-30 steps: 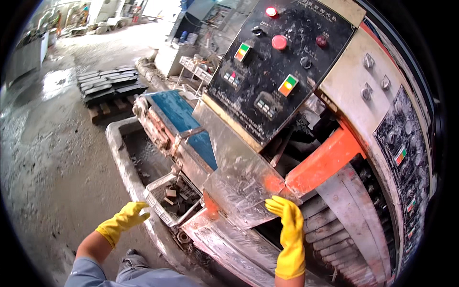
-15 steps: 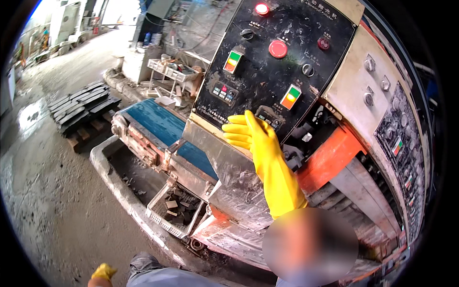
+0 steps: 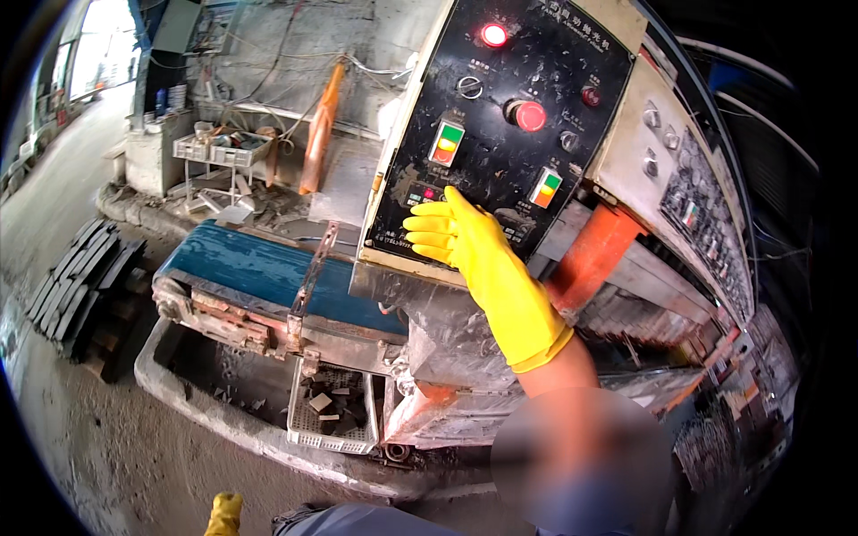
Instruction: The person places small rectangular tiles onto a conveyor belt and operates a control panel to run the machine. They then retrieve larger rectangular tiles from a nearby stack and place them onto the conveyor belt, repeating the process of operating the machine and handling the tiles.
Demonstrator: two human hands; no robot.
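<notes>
My right hand (image 3: 465, 237), in a yellow rubber glove, is open in front of the lower part of a tilted black control panel (image 3: 559, 85). Its fingers stretch to the left and nothing is in them; I cannot tell whether they touch the panel. Just above the fingertips is a small keypad (image 3: 427, 194), partly hidden. A green and orange switch (image 3: 447, 144) is lit on the left, with a similar switch (image 3: 545, 188) on the right. Higher up are a red mushroom button (image 3: 530, 116) and a glowing red lamp (image 3: 493, 35). My left hand (image 3: 223, 514), also yellow-gloved, hangs low at the bottom edge, its fingers indistinct.
A blue conveyor belt (image 3: 255, 265) runs left from the machine. Below it, a white plastic crate (image 3: 304, 438) of broken pieces sits by a concrete curb (image 3: 192, 402). Dark slabs (image 3: 76, 286) are stacked at left. Behind stands a cart with white trays (image 3: 231, 157).
The view has swung right, so the belt appears more level and an orange post shows behind it. My right hand remains before the panel, its fingertips now closer to the keypad.
</notes>
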